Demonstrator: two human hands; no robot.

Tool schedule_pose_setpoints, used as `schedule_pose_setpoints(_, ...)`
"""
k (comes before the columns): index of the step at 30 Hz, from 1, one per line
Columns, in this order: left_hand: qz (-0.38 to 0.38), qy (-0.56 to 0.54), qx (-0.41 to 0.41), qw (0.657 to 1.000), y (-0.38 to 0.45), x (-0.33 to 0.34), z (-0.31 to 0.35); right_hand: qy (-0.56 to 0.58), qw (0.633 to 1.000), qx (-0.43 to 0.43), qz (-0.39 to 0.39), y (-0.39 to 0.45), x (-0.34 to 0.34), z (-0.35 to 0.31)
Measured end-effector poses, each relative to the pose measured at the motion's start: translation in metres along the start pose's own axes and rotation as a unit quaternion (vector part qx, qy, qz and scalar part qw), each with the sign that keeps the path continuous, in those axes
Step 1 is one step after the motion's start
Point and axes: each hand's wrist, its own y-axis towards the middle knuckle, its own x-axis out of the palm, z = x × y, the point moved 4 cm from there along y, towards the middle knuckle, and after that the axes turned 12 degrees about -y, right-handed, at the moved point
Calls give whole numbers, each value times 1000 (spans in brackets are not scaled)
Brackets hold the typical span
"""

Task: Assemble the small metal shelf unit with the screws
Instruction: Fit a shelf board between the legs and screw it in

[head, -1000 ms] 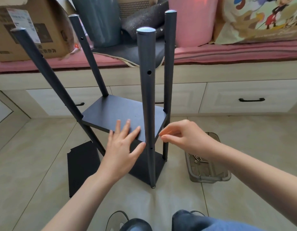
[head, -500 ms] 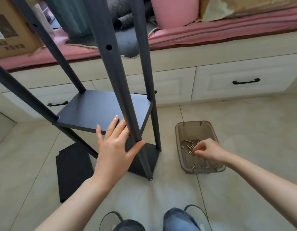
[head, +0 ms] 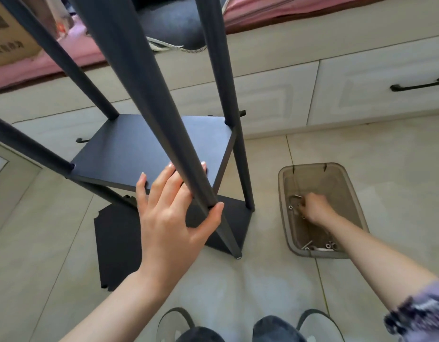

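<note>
Four dark metal tube legs [head: 149, 99] carry two dark square shelf boards [head: 149, 149]; a third loose dark board [head: 117, 245] lies flat on the tiled floor [head: 386, 174]. The left hand [head: 174, 213], fingers spread, rests on the upper board, thumb against the nearest leg. The right hand [head: 317, 208], its grip curled, reaches among small silver screws [head: 312, 245] in one clear plastic tray [head: 356, 201]; what it holds I cannot tell.

— Where is there room on the floor [head: 386, 154]?

— A bare strip runs between the shelf unit [head: 149, 149] and the clear tray [head: 356, 208], open toward the near edge.

— What blocks the way?

— The near post [head: 149, 99] slants across the middle shelf, the left hand [head: 171, 213] spread flat against both. A loose dark panel [head: 117, 245] lies at the unit's left. The right hand [head: 317, 208] fills the tray's middle; the drawers [head: 376, 87] close the far side.
</note>
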Motion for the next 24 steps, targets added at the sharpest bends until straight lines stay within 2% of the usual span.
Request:
schedule_pose_setpoints(5, 5, 2, -2, 1000, 0, 4, 0, -21, 999, 26, 12, 12, 12, -6)
schedule_pose_setpoints(13, 7, 13, 4, 1000, 2, 7, 3, -62, 998, 11, 29, 12, 14, -5)
schedule_pose_setpoints(19, -11, 15, -5, 1000, 3, 9, 0, 33, 998, 0, 56, -12, -8, 1)
schedule_pose_setpoints(21, -21, 15, -18, 1000, 3, 8, 1, 78, 994, -9, 83, -29, -25, 0)
schedule_pose_setpoints(24, -42, 18, -36, 998, 3, 5, 3, 136, 977, -73, 146, -67, -59, -13)
